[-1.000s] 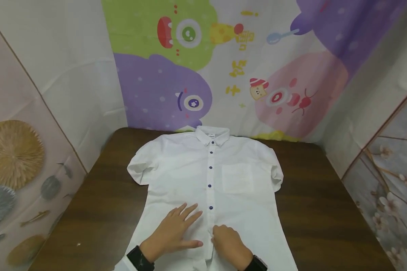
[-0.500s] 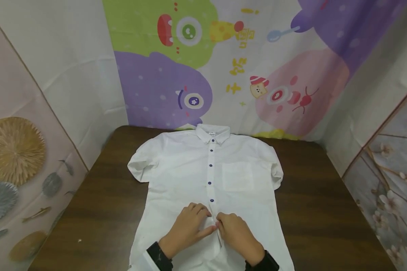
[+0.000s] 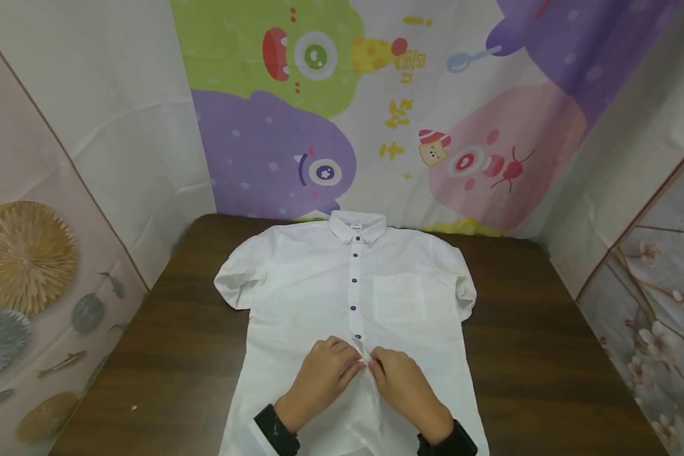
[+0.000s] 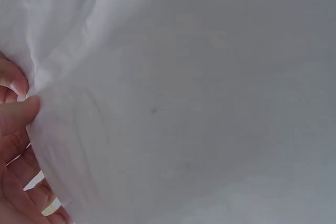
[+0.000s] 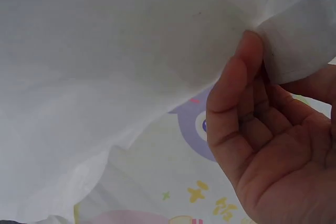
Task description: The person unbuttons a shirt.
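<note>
A white short-sleeved shirt (image 3: pixel 296 278) lies front up on the table, collar at the far end. Dark buttons (image 3: pixel 354 280) run down its placket, the lowest visible one just beyond my fingertips. My left hand (image 3: pixel 326 370) pinches the placket edge between thumb and fingers; in the left wrist view, the cloth (image 4: pixel 157 103) rises from that pinch. Close beside it, my right hand (image 3: pixel 401 383) pinches the other side of the front opening. In the right wrist view, the right hand's curled fingers (image 5: pixel 226 98) hold the fabric edge. The pinched spot itself is mostly hidden by the fingers.
The dark brown wooden table (image 3: pixel 524 354) extends on both sides of the shirt. Behind it hangs a curtain (image 3: pixel 387 202) printed with cartoon monsters. Patterned panels (image 3: pixel 650 304) flank the table. A tiny pale speck (image 3: pixel 133 408) lies on the table at left.
My left hand has gone from spread flat on the shirt to pinching the placket. Both hands have moved up the front and come together below the lowest visible button, lifting the cloth there.
</note>
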